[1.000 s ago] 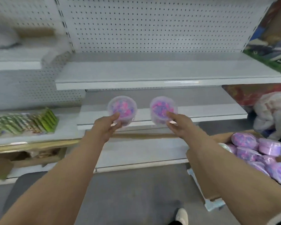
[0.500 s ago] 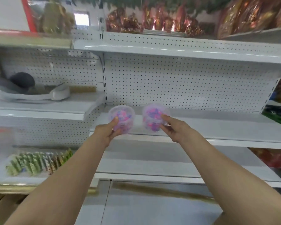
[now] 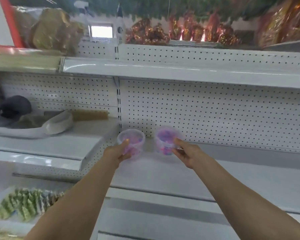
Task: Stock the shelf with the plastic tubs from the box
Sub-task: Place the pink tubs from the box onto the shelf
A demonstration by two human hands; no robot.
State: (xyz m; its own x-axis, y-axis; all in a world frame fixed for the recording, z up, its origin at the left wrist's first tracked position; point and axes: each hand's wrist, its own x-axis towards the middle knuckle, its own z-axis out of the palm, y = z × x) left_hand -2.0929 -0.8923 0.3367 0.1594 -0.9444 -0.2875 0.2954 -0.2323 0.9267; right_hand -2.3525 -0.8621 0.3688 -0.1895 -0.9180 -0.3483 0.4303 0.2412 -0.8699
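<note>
Tubs: left tub (image 3: pixel 131 142) gripped by left hand (image 3: pixel 116 152), thumb up on the lid; right tub (image 3: pixel 166 141) gripped by right hand (image 3: pixel 187 155). Side by side, slightly apart, at the back-left of the white shelf (image 3: pixel 232 172), near the pegboard (image 3: pixel 215 115). Can't tell if they're resting on it. Green packets (image 3: pixel 24 203) lower left.

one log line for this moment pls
left hand: holds left tub | right hand: holds right tub | both at white shelf, not released
</note>
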